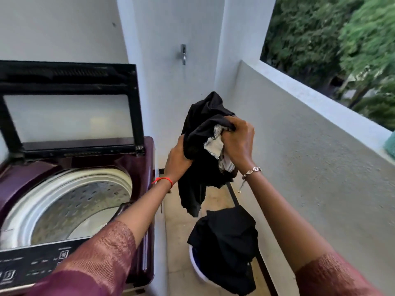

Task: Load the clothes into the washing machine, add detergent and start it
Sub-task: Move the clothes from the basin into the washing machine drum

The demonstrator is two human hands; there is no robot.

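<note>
A maroon top-loading washing machine (147, 159) stands at the left with its glass lid (68, 116) raised and its steel drum (70, 201) showing no clothes inside. To the right of the machine I hold a black garment (201, 133) with a white lining up in the air. My left hand (178, 159) grips its left side and my right hand (237, 142) clutches its bunched top. Below it, more black clothes (226, 244) are heaped in a white and blue basket (195, 267) on the floor.
The machine's control panel (36, 265) runs along its front edge. A metal tap (183, 53) juts from the white wall behind. A low balcony wall (310, 167) runs along the right, with trees beyond. Beige floor tiles (179, 227) lie between machine and wall.
</note>
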